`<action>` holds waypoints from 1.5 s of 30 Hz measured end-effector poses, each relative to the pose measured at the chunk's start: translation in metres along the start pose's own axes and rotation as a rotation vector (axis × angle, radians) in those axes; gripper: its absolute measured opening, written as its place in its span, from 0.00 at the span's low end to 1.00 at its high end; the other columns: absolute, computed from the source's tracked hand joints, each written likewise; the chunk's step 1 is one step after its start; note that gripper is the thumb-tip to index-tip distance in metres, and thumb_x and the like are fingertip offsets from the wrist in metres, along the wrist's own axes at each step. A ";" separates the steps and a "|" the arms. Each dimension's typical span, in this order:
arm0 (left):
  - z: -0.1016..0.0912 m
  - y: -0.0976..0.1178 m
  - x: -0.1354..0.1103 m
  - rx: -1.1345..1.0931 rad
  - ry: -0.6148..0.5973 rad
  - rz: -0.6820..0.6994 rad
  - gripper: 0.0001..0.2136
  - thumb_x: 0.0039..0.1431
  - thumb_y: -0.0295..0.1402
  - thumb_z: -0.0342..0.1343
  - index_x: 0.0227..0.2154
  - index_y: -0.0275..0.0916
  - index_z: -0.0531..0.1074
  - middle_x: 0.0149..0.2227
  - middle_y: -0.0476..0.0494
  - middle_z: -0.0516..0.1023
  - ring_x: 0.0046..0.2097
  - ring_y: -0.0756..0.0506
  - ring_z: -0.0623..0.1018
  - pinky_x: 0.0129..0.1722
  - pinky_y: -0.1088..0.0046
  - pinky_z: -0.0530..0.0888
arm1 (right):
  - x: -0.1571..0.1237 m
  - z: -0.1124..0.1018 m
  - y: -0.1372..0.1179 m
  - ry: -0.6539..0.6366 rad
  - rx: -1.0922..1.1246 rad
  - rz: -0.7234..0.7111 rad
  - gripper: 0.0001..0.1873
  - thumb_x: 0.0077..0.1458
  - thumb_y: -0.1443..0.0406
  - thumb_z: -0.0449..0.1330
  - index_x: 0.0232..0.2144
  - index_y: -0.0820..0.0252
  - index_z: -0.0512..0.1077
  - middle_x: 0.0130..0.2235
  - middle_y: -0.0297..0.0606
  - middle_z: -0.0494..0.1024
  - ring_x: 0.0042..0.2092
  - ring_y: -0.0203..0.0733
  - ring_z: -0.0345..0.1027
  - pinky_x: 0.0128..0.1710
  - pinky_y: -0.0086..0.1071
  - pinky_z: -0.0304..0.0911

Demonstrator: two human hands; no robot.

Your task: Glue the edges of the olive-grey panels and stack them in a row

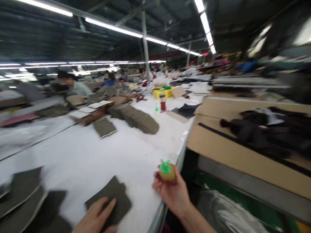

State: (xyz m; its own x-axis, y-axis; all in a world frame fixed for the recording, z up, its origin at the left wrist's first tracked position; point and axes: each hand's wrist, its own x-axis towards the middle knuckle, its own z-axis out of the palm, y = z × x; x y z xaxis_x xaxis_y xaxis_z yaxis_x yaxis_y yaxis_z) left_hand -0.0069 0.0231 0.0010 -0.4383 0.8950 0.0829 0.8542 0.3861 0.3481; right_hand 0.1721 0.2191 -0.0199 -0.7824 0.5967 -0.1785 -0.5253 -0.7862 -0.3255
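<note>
My left hand (94,220) lies flat on a small stack of dark grey cut pieces (115,195) near the front edge of a long white table (95,157). At the table's right edge my right hand (173,193) grips a small brownish bottle with a green nozzle cap (166,170), held upright. More grey pieces (18,201) lie spread at the front left.
A row of stacked grey pieces (137,119) and a red bottle (162,101) stand farther up the table, with a yellow box (162,92) behind. A cardboard-covered bench (223,144) with dark fabric (271,128) sits to the right. Other people work in the background.
</note>
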 end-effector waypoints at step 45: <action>-0.026 0.038 -0.019 0.201 -0.345 0.010 0.12 0.57 0.26 0.52 0.44 0.37 0.71 0.49 0.38 0.70 0.51 0.40 0.71 0.52 0.61 0.73 | 0.009 -0.001 -0.001 -0.023 -0.082 0.030 0.25 0.44 0.48 0.67 0.37 0.61 0.77 0.35 0.42 0.78 0.34 0.40 0.71 0.40 0.33 0.70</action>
State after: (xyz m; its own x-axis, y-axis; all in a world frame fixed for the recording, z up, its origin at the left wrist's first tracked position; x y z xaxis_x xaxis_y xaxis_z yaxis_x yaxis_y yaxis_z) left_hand 0.0271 0.0151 0.0368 -0.3393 0.9082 -0.2449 0.9108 0.3823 0.1561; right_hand 0.1663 0.2256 -0.0219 -0.8053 0.5686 -0.1678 -0.4732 -0.7871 -0.3957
